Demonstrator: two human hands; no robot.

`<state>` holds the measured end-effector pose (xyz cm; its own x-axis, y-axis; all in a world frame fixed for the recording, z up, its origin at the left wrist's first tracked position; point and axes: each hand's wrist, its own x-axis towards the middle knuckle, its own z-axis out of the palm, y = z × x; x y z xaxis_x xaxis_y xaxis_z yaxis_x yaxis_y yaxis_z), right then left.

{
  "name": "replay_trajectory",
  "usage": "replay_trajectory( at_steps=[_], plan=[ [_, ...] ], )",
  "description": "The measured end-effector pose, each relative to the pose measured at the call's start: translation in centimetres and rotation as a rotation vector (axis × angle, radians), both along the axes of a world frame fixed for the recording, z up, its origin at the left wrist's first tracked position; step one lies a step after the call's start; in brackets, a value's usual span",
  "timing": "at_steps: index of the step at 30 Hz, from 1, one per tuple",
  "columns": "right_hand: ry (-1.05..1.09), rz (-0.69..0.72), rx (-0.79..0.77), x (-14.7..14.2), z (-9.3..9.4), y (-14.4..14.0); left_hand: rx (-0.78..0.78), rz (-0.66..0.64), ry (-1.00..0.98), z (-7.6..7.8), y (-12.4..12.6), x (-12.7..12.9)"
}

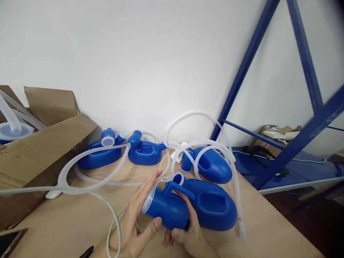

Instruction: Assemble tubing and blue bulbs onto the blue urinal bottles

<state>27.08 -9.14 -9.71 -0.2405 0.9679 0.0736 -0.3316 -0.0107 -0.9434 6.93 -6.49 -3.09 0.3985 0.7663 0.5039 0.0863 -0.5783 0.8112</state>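
A blue plastic urine bottle lies on the table at the front, its wide bent neck turned left and its carry handle moulded into the body. My right hand is wrapped round the neck from the right and below. On the left, my left hand presses its palm and straight fingers against the white rim at the mouth, thumb on the neck's underside. A blue strap-like piece stands off the neck beside a small open spout.
More blue bottles with coiled translucent hoses stand along the wall. An open cardboard box is at left, above a phone. A white cable crosses near my left wrist. Blue metal shelving rises at right.
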Motion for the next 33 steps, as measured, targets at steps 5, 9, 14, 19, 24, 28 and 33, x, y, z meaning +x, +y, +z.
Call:
replay_trajectory(
  at_steps=[5,9,14,19,24,28,33],
  plan=[
    [-0.041,-0.054,0.07,0.2,0.0,1.5,-0.188,-0.07,0.0,1.0,1.9,-1.1],
    [-0.06,-0.029,0.04,0.0,1.1,1.2,-0.46,0.032,0.066,4.2,3.6,-0.7],
    [-0.021,-0.065,0.011,-0.3,1.3,0.4,-0.588,0.114,-0.022,5.5,4.1,1.7],
    [-0.018,-0.08,0.048,-0.3,0.4,0.5,-0.732,0.11,-0.062,4.7,4.0,2.7],
    [-0.048,-0.086,0.09,0.1,0.0,0.5,-0.692,0.159,-0.03,5.8,3.9,2.6],
    [-0.129,-0.154,0.223,-0.2,0.2,1.3,-0.635,0.248,0.024,6.4,4.0,2.3],
    [0.009,-0.247,0.263,-1.1,1.5,2.2,-0.455,0.365,0.1,5.8,3.9,1.4]
  ],
)
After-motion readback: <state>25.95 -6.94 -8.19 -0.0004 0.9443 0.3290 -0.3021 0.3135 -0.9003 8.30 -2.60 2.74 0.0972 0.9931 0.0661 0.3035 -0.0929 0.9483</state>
